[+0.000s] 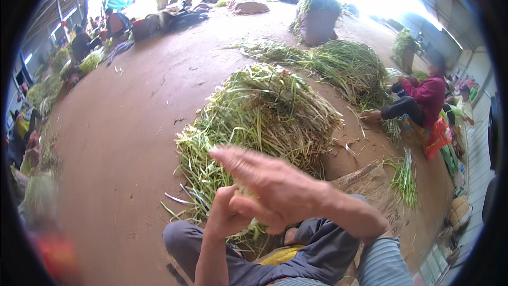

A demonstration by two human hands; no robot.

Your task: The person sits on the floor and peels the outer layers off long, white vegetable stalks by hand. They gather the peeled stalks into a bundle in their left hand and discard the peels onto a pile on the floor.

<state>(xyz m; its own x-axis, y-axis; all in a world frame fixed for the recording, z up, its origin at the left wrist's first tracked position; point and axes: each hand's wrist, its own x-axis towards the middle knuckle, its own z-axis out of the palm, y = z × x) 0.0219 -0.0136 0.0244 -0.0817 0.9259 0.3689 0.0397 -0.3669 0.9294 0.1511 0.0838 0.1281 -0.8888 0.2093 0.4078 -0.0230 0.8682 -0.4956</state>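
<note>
My right hand (274, 190), blurred by motion, stretches its fingers out above and across my left hand (228, 214). The left fingers look curled, though the right hand partly covers them. Between the two hands shows a small pale greenish patch, too blurred to name. Just beyond them lies a large heap of cut allium-like greens (254, 115), pale stalk ends toward the right and leafy ends toward the left. Loose greens also lie between my legs, near a piece of yellow material (283, 255).
A woven sack (369, 186) lies flat at my right, beside a small bundle of greens (405, 180). Farther off are a second heap (349, 67) and a filled container (317, 24). A person (420, 91) sits at the right near a red bag (437, 138). Others sit along the left.
</note>
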